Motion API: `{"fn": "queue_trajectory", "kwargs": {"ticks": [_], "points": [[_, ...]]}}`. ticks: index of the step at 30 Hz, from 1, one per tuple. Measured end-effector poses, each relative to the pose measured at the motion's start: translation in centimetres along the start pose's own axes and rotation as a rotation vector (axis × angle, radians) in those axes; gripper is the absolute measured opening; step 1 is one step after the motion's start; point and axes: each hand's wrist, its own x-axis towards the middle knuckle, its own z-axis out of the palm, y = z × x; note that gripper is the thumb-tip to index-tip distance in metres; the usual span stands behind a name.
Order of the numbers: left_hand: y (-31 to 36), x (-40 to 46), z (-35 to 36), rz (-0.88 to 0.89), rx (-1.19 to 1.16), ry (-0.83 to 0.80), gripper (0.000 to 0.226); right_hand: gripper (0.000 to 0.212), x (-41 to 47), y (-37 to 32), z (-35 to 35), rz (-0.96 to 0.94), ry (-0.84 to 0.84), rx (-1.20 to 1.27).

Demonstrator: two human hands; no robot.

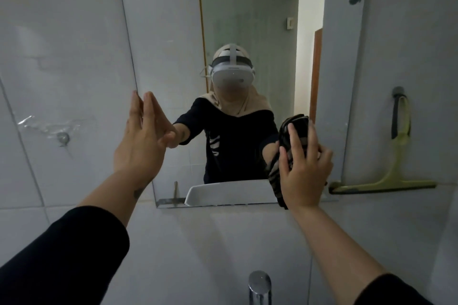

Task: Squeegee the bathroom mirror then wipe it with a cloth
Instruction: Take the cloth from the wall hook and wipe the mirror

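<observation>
The bathroom mirror (173,32) hangs on the tiled wall in front of me. My right hand (303,171) presses a dark striped cloth (288,138) flat against the mirror's lower right part. At the mirror's left edge my left hand (141,141) rests with its fingers straight and together, holding nothing. A yellow-green squeegee (394,178) hangs from a grey hook (398,91) on the wall to the right of the mirror, blade at the bottom.
A chrome tap (259,285) stands at the bottom centre, below the mirror. Left of the mirror a metal wall fitting (62,137) sits on the tile amid torn clear tape. The mirror shows a person wearing a headset, the white basin rim and a doorway.
</observation>
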Motion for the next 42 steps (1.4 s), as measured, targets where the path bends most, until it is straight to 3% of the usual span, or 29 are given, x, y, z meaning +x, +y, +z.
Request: {"fn": "queue_trajectory", "kwargs": {"ticks": [4, 11, 19, 25, 29, 33, 42], "points": [[-0.4, 0.0, -0.3, 0.061, -0.001, 0.008, 0.092, 0.043, -0.4, -4.8, 0.7, -0.093, -0.041, 0.013], [-2.1, -3.2, -0.3, 0.157, -0.185, -0.004, 0.074, 0.044, -0.8, -13.4, 2.7, -0.347, -0.084, 0.036], [-6.4, -9.8, 2.7, 0.006, -0.138, -0.117, 0.075, 0.068, -4.2, -17.7, 3.7, -0.610, -0.265, 0.034], [-5.3, -11.8, 3.2, 0.014, -0.129, -0.180, 0.078, 0.073, -6.8, -14.4, 2.9, -0.685, -0.369, 0.009], [-3.7, -12.6, 4.4, 0.091, -0.051, -0.238, 0.086, 0.065, -7.5, -10.3, 2.4, -0.628, -0.350, 0.003], [-2.7, -12.6, 5.4, 0.047, 0.087, -0.293, 0.087, 0.057, -8.0, -6.0, 1.7, -0.544, -0.317, -0.012], [-1.9, -12.8, 7.5, 0.007, 0.089, -0.208, 0.096, 0.057, -7.6, 4.9, -0.5, -0.447, -0.242, -0.082]]}}
